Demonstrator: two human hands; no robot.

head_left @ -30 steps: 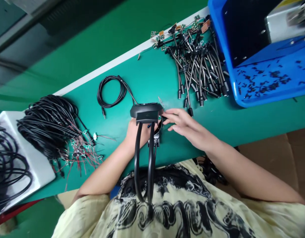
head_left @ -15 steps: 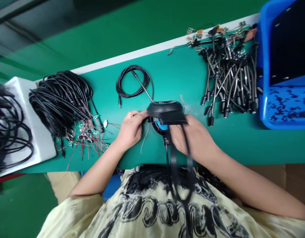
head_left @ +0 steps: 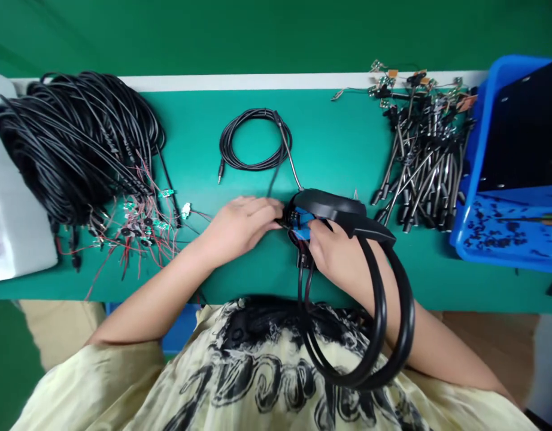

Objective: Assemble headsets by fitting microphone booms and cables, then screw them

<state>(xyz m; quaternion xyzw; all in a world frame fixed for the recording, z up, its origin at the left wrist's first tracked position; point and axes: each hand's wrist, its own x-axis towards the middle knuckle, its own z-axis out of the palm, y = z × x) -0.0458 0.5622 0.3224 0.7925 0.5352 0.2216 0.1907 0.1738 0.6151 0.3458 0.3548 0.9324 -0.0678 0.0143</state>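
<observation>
A black headset [head_left: 334,205] is held in front of me at mid-table. One of its ear cups is open, with blue material [head_left: 302,222] and small parts showing inside. Two thick black headband tubes [head_left: 406,311] curve down over my right forearm. My right hand [head_left: 332,251] reaches under the upper cup and grips the headset, fingertips at the blue part. My left hand [head_left: 246,224] has its fingers closed at the open cup's left edge; exactly what is pinched there is hidden. A metal boom [head_left: 294,167] runs up from the headset to a coiled black cable [head_left: 226,149] with a plug.
At left lie bundled black cables [head_left: 82,137] beside a white foam box [head_left: 29,233], and small circuit boards with red wires [head_left: 145,227]. Several metal booms [head_left: 419,155] are piled at right. A blue bin [head_left: 471,197] stands beyond, holding small black pieces and a black panel.
The camera view has levelled and shifted. The headset has turned, its headband swinging right over my right forearm, and my right fingers now show at the blue part. Both hands stay at the headset.
</observation>
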